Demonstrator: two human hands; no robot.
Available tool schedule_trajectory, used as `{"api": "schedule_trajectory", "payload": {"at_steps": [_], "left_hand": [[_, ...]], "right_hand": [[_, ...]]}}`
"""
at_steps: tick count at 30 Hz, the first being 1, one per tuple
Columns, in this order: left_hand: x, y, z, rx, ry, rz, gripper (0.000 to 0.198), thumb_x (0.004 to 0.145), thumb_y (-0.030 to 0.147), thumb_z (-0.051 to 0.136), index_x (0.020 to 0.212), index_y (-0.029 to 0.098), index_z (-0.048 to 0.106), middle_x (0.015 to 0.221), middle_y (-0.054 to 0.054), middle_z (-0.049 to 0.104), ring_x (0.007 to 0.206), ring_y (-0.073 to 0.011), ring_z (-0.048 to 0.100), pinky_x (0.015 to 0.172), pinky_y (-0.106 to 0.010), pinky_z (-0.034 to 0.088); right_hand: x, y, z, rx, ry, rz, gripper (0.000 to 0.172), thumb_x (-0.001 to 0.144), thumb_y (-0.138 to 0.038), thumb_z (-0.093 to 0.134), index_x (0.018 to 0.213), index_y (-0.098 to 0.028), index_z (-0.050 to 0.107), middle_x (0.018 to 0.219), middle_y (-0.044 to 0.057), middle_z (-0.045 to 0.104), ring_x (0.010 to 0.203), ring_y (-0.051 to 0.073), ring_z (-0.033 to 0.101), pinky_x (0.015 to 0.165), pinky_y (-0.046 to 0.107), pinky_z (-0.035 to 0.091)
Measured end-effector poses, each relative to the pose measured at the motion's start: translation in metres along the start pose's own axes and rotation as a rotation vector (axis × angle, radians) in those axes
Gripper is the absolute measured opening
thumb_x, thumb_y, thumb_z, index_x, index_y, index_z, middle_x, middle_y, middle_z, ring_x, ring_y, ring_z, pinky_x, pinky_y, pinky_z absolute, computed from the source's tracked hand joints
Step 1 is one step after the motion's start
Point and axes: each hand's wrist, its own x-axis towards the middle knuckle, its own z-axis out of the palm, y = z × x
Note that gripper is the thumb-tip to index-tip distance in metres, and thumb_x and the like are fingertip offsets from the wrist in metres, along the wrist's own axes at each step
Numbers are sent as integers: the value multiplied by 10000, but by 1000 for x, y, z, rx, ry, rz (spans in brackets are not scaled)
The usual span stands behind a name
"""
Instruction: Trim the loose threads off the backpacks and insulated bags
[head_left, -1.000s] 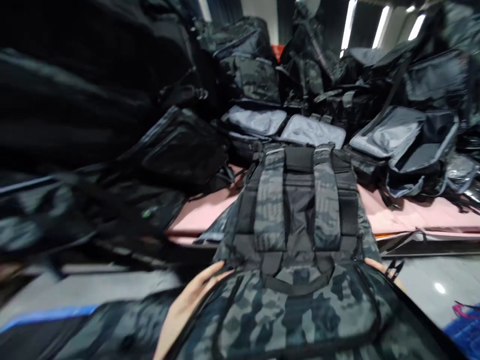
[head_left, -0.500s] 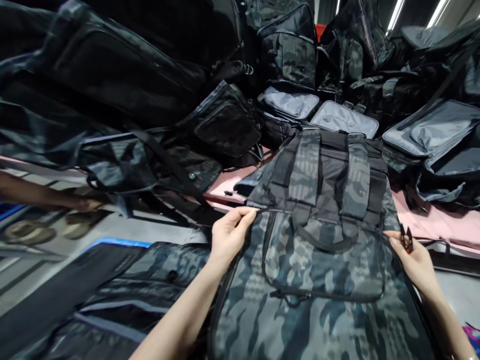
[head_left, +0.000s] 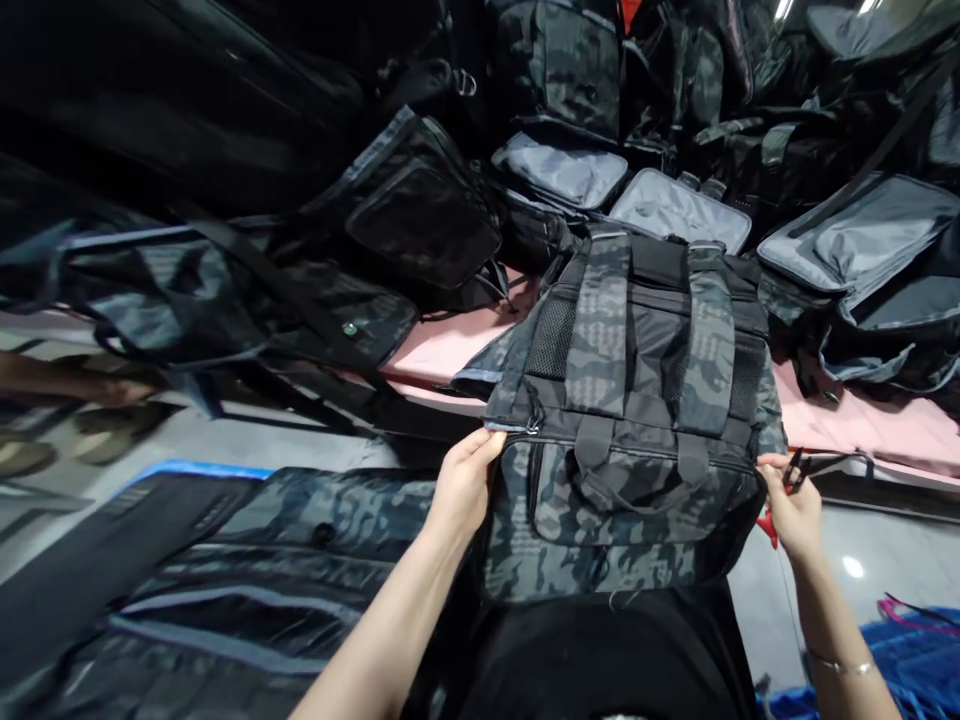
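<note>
A camouflage backpack (head_left: 652,350) lies in front of me with its two padded shoulder straps facing up and its near end toward me. My left hand (head_left: 466,482) pinches the backpack's left edge, close to a zipper pull (head_left: 531,428). At the opposite edge, my right hand (head_left: 791,505) grips the seam between thumb and fingers. Dark-bladed thread snips (head_left: 795,470) with a red part also sit in the right hand. Between the hands are a carry handle (head_left: 637,500) and a zipped camouflage pocket.
Camouflage bags, some with open grey-lined flaps (head_left: 682,210), are piled along a pink-topped table (head_left: 847,420). Another camouflage bag (head_left: 247,610) lies at lower left. A co-worker's arm (head_left: 67,380) shows at far left. Blue material (head_left: 911,650) is at lower right.
The backpack's near part has folded down, so less camouflage front shows and a black surface appears below. Both hands keep hold of the edges; the right has shifted slightly left.
</note>
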Motion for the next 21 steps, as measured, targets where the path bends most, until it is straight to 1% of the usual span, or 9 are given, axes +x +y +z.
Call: {"api": "schedule_trajectory", "payload": {"at_steps": [3,6,8,11,15,16,17,19,21], "left_hand": [[-14,-3,-14,-3,29,-73,306,498,374,787,654,147,654,677,-20,625,683,-149,552,676,-251,422],[-16,-1,-17,-1,11,-63,350,512,405,789,720,142,690,734,-31,650,712,-148,567,695,-243,431],[-13,3,-12,26,-17,-105,399,506,458,786,726,137,699,696,-33,655,696,-158,578,689,-259,442],[-11,7,-1,110,-45,-176,382,482,484,793,592,140,668,582,-17,635,618,-156,572,653,-273,450],[-18,5,12,117,-135,-183,310,479,407,812,627,157,704,679,-30,698,699,-177,612,744,-295,469],[-21,3,13,110,-151,-172,303,479,395,813,649,164,716,705,-29,708,725,-182,618,771,-301,468],[-24,1,15,105,-158,-159,298,477,388,815,658,170,722,718,-26,713,739,-185,621,790,-305,466],[-28,-4,16,103,-146,-131,283,470,382,817,644,179,724,729,-18,717,738,-184,621,801,-308,466],[-31,-8,17,110,-124,-112,275,468,380,817,635,181,725,740,-13,719,717,-179,617,787,-308,469]], "right_hand": [[-17,0,1,-8,17,23,360,780,-477,572,897,-139,611,685,48,630,510,133,539,481,259,422],[-28,-14,6,-124,201,-68,348,838,-453,514,952,-141,615,774,80,652,653,169,604,607,285,463],[-33,-23,11,-179,334,-114,351,869,-443,474,981,-141,614,820,93,657,726,184,620,675,301,468],[-37,-32,18,-195,465,-164,364,885,-436,445,974,-128,618,842,95,652,758,196,622,715,333,472],[-41,-46,15,-259,598,-328,268,874,-363,484,845,-138,627,883,91,617,883,216,585,808,371,445],[-44,-53,14,-246,567,-330,232,864,-343,504,856,-142,620,870,81,605,846,201,582,778,349,452],[-48,-61,13,-219,482,-305,208,854,-328,522,902,-146,609,853,68,594,781,179,577,720,319,460],[-60,-81,16,-158,174,-228,248,845,-313,533,1039,-161,567,879,61,586,696,147,565,616,268,460],[-72,-102,28,-120,-138,-206,294,860,-300,506,1130,-184,518,1009,86,582,777,156,588,629,258,477]]}}
